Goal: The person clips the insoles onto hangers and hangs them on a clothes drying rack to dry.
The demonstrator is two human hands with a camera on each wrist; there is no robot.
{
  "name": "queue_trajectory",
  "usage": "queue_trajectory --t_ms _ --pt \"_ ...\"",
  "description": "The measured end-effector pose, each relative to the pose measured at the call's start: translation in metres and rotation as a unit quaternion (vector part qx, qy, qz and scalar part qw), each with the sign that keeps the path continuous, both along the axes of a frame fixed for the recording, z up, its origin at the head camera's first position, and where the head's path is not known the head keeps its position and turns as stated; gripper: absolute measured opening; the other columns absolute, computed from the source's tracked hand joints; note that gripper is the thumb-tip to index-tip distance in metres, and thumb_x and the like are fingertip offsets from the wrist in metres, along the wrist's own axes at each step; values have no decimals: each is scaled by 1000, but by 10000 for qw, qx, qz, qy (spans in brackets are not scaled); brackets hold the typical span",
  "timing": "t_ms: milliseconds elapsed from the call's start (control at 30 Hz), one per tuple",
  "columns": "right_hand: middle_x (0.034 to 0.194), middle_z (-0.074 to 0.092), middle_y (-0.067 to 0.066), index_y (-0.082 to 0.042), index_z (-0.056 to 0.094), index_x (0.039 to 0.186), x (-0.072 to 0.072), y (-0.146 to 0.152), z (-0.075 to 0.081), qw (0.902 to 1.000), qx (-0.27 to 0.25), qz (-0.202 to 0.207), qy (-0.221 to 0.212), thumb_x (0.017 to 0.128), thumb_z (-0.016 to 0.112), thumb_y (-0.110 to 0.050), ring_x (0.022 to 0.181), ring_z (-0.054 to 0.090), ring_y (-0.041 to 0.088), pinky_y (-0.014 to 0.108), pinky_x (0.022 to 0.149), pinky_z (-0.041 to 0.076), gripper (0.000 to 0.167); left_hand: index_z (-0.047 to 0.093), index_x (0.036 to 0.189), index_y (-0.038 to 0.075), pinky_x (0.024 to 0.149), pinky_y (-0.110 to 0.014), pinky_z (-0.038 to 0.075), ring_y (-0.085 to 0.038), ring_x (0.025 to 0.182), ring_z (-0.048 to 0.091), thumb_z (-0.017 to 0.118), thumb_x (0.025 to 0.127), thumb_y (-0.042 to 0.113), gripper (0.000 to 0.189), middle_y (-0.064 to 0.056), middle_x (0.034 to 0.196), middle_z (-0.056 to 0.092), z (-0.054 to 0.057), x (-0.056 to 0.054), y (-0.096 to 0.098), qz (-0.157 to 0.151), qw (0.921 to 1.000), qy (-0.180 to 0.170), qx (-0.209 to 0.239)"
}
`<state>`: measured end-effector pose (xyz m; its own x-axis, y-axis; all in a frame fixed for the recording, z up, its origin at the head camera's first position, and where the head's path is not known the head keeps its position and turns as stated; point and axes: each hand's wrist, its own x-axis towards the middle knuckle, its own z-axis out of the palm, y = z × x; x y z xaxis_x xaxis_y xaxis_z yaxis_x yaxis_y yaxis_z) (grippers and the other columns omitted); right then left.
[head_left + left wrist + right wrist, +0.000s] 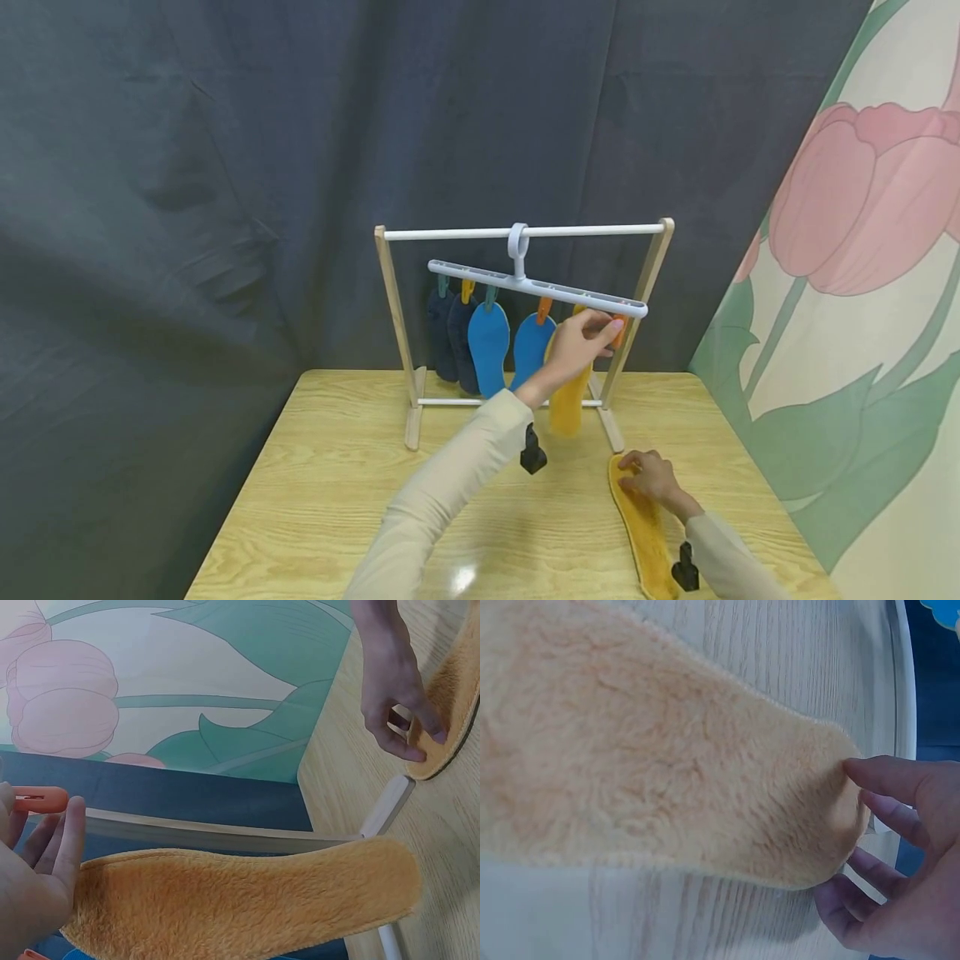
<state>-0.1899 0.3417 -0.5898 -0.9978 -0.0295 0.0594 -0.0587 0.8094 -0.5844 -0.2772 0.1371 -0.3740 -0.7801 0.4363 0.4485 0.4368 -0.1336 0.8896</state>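
Observation:
My left hand (576, 346) pinches an orange clothespin (46, 799) at the right end of a pale blue clip hanger (585, 294). Just beside that hand hangs a yellow fleecy insole (567, 410), its top partly hidden by the fingers in the head view. A second yellow fleecy insole (647, 542) lies on the table at the front right. My right hand (654, 478) grips its far end, thumb tip on the fleece and fingers at the edge. The hanger slopes down to the right.
The hanger hooks over the white top bar (450, 234) of a wooden rack (396, 312). Two blue insoles (489, 346) and two dark insoles (462, 350) hang from other clothespins. Behind is a dark curtain (262, 167); a tulip-painted wall (847, 275) stands on the right.

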Motion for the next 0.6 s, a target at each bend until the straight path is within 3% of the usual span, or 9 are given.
queue_trajectory --t_ms 300,467,600 --pt "102 62 25 4 64 104 1 -2 1 10000 -56 -21 -34 76 82 -4 101 52 46 65 90 30 34 63 125 0 67 -31 60 -15 82 69 61 100 14 28 -17 110 69 -2 -1 0 -225 9993 -76 289" --pt "102 63 26 6 60 110 -1 -3 1 10000 12 -26 20 74 83 -3 100 55 47 66 91 30 44 62 129 -1 68 -38 60 -34 83 69 56 103 14 31 -23 105 68 -1 0 -1 -172 9996 217 74" --pt "100 63 26 5 60 111 -2 -3 1 9999 50 -73 68 71 84 -3 97 57 48 66 89 33 47 62 129 -3 69 -44 60 -39 83 67 54 104 14 32 -24 101 67 2 1 -1 -108 9989 442 -98"
